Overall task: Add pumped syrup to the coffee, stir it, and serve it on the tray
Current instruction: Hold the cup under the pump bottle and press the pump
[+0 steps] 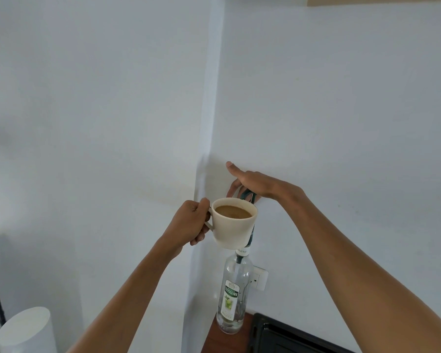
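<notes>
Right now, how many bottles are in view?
1. The syrup bottle stands on the wooden counter by the wall corner, below the cup held in the left hand. More could sit below the frame edge.

"TEISSEIRE", "MOJITO" on syrup bottle (231,299)
</notes>
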`<state>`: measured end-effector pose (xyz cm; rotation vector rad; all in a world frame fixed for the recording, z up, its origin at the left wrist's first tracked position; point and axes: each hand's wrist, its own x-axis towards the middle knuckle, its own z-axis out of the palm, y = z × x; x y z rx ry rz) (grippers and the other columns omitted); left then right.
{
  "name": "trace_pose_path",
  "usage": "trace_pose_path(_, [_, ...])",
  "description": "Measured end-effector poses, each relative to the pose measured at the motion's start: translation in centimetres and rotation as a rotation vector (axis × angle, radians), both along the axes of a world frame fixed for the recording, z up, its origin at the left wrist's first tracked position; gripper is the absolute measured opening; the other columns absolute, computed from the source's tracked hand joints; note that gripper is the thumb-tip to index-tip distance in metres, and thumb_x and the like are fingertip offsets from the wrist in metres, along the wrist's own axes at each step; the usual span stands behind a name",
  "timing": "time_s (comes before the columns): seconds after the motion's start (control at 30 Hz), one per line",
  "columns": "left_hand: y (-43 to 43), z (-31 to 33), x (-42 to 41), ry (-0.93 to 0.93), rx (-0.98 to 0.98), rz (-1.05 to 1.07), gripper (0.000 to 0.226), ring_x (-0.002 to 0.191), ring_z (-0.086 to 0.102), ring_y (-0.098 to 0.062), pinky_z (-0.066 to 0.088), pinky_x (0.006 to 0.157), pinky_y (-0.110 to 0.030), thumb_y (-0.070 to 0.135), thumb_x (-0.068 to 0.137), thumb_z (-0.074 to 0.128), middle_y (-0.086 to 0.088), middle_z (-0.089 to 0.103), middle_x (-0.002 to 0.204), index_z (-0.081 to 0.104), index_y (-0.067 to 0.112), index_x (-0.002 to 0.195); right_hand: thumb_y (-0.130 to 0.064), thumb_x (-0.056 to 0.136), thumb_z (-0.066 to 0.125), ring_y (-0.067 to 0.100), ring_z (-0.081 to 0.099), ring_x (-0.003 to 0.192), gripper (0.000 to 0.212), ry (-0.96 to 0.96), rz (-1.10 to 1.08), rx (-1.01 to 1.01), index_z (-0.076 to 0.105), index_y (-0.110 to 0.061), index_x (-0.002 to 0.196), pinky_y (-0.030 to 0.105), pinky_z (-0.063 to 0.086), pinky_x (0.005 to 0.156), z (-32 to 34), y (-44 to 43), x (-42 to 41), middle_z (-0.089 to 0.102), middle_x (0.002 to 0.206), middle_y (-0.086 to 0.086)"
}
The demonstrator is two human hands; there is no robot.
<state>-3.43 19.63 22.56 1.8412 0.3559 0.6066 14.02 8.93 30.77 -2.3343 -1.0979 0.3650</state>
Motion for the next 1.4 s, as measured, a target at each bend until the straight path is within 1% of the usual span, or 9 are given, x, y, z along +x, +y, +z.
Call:
trace_pose_path(0.2, [0.0, 0.2, 0.2, -0.003, -0.002, -0.002, 0.048, 0.034, 0.037, -0.013, 0.028, 0.033, -0.018, 0.025, 0.098, 0.035, -0.002, 0.046, 0.046, 0.037, 0.016, 0.051, -0.092, 0.081, 0.015, 0.02, 0.071, 0.093, 0.099, -0.015, -0.01, -0.009, 0.083, -0.022, 0.088, 0.031, 0.053, 0.072, -0.1, 0.3, -0.2, 0.074, 0.095, 0.002])
trace_pose_path(0.37, [0.1, 0.2, 0.6, 0.0, -0.003, 0.003, 0.049, 0.034, 0.036, -0.014, 0.027, 0.033, -0.018, 0.025, 0.098, 0.036, -0.003, 0.045, 0.047, 0.036, 0.017, 0.05, -0.091, 0.082, 0.017, 0.02, 0.071, 0.089, 0.097, -0.025, -0.027, 0.037, 0.083, -0.021, 0.087, 0.03, 0.051, 0.069, -0.5, 0.3, -0.1, 0.075, 0.092, 0.003])
trace_pose_path(0.63, [-0.1, -0.3, 0.8, 0.007, -0.017, 0.0, 0.05, 0.032, 0.036, -0.013, 0.028, 0.033, -0.018, 0.024, 0.098, 0.036, -0.004, 0.044, 0.046, 0.038, 0.018, 0.048, -0.094, 0.076, 0.018, 0.018, 0.071, 0.081, 0.097, -0.037, -0.035, 0.054, 0.083, -0.022, 0.075, 0.029, 0.05, 0.065, -1.0, 0.3, 0.1, 0.076, 0.084, 0.001])
trace_pose_path(0.73, [-0.1, 0.0, 0.8, 0.004, -0.025, -0.004, 0.048, 0.033, 0.036, -0.013, 0.028, 0.034, -0.018, 0.025, 0.097, 0.036, -0.003, 0.045, 0.046, 0.039, 0.017, 0.05, -0.095, 0.073, 0.019, 0.02, 0.07, 0.086, 0.098, -0.047, -0.042, 0.056, 0.082, -0.02, 0.078, 0.031, 0.05, 0.069, -1.1, 0.5, 0.3, 0.075, 0.089, 0.001])
trace_pose_path(0.83, [-0.1, 0.3, 0.9, 0.001, -0.025, -0.004, 0.047, 0.033, 0.036, -0.013, 0.028, 0.034, -0.017, 0.025, 0.096, 0.036, -0.004, 0.046, 0.048, 0.039, 0.017, 0.051, -0.098, 0.067, 0.021, 0.022, 0.071, 0.089, 0.101, -0.049, -0.059, 0.067, 0.081, -0.018, 0.081, 0.036, 0.052, 0.078, -1.2, 0.3, 0.3, 0.076, 0.093, 0.003])
trace_pose_path(0.9, [-0.1, 0.3, 0.9, 0.004, -0.025, -0.004, 0.047, 0.034, 0.036, -0.013, 0.029, 0.034, -0.017, 0.026, 0.097, 0.036, -0.005, 0.046, 0.048, 0.039, 0.016, 0.051, -0.096, 0.07, 0.021, 0.022, 0.07, 0.09, 0.099, -0.054, -0.059, 0.073, 0.081, -0.018, 0.081, 0.036, 0.051, 0.078, -1.3, 0.3, 0.3, 0.076, 0.093, 0.003])
trace_pose_path(1.0, [-0.1, 0.2, 0.8, 0.009, -0.021, -0.008, 0.046, 0.034, 0.036, -0.013, 0.029, 0.034, -0.018, 0.025, 0.097, 0.036, -0.005, 0.046, 0.048, 0.039, 0.015, 0.052, -0.092, 0.077, 0.022, 0.022, 0.07, 0.088, 0.096, -0.056, -0.057, 0.078, 0.08, -0.016, 0.082, 0.033, 0.049, 0.071, -1.4, 0.2, 0.2, 0.074, 0.092, 0.003])
trace_pose_path(1.13, [-0.1, 0.2, 0.7, 0.005, -0.021, -0.009, 0.046, 0.034, 0.036, -0.013, 0.028, 0.035, -0.018, 0.025, 0.097, 0.036, -0.005, 0.045, 0.048, 0.038, 0.016, 0.052, -0.094, 0.076, 0.021, 0.021, 0.071, 0.088, 0.097, -0.039, -0.06, 0.075, 0.08, -0.018, 0.083, 0.033, 0.049, 0.072, -1.2, 0.1, 0.1, 0.075, 0.092, 0.002])
trace_pose_path(1.4, [0.3, 0.2, 0.6, -0.003, -0.02, -0.012, 0.045, 0.034, 0.037, -0.014, 0.028, 0.034, -0.019, 0.025, 0.097, 0.036, -0.007, 0.046, 0.05, 0.04, 0.015, 0.054, -0.086, 0.088, 0.016, 0.021, 0.07, 0.085, 0.096, -0.011, -0.054, 0.079, 0.082, -0.017, 0.088, 0.03, 0.052, 0.067, -0.6, 0.0, -0.3, 0.074, 0.089, 0.005])
